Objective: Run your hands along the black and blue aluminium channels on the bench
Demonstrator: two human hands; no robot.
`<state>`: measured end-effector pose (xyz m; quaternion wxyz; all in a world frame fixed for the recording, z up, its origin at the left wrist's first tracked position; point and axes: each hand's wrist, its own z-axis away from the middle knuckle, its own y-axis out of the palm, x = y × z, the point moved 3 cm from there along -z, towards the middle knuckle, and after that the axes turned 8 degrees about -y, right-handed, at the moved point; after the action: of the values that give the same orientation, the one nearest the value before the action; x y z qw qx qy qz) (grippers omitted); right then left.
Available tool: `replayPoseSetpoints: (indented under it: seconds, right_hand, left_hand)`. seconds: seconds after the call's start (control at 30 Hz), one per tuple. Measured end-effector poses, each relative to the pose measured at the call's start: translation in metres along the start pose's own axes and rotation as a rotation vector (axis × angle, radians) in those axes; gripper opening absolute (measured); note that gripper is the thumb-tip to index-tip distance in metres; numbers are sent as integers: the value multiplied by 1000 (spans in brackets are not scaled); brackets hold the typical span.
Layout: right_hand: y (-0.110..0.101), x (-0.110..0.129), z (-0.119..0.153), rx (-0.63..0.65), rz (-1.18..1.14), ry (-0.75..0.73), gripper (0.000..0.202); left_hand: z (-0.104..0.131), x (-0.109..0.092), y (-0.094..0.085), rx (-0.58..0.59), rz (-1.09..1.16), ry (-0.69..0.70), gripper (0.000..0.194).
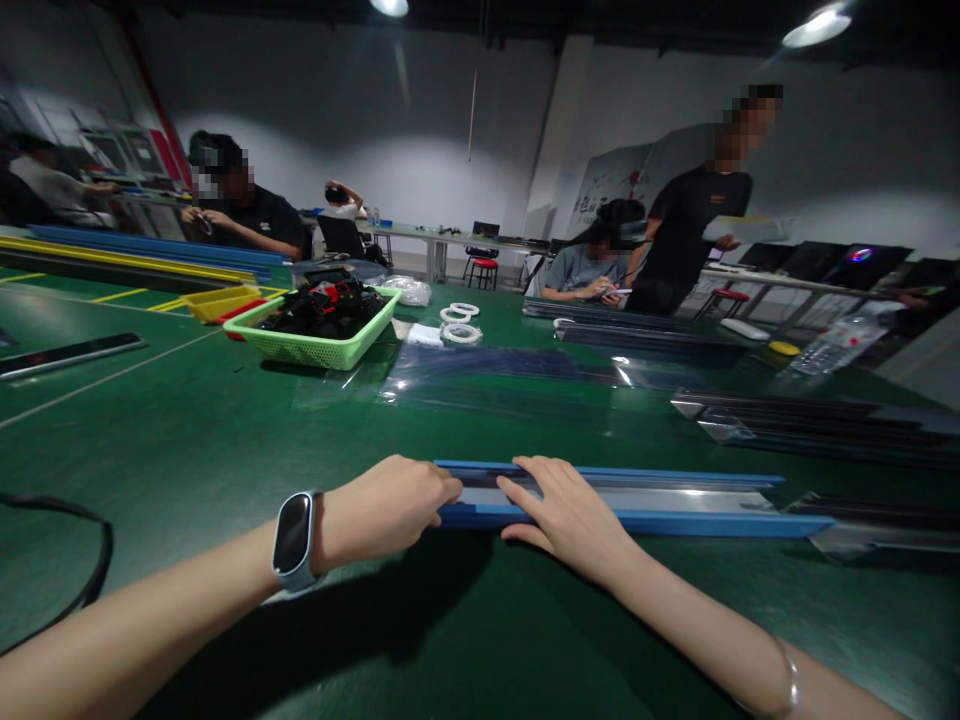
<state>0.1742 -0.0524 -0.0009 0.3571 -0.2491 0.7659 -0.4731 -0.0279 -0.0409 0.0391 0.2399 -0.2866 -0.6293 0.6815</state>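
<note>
A long blue channel-shaped strip (720, 524) with raised edges and a pale inner face lies on the green table, running off to the right. My left hand (397, 505), below a wrist with a watch, is closed around its left end, fingers curled over the edge. My right hand (559, 510) rests across the strip just right of there, fingers spread over both blue edges, with nothing else visible in it. A dark, glossy area shows inside the channel between the two hands.
A green basket (322, 348) of black and red parts stands behind, beside white rings (461, 334) and clear plastic sheets (480, 375). Dark strips (825, 420) lie at right, a black cable (105, 545) at left. Several people are across the table.
</note>
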Motion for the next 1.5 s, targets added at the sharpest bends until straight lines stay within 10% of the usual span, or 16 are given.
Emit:
replayPoseSetpoints:
  seconds: [0.9,1.07,1.3,1.5]
  right_hand:
    - [-1,-35,35,17,-12,-6,39]
    - [0,-17,14,10,-27,21,39]
    - [-4,11,-7,-18,-42,56,39]
    - [-1,11,-11,-5,-67,56,39]
  left_hand:
    - [-35,-27,3,-48,30,125,11]
    - [-32,11,-21,-9,74,-33,33]
    - [-40,115,-31,-459,-74,-705,48]
    - [-35,168,-13,-753,-95,-842,35]
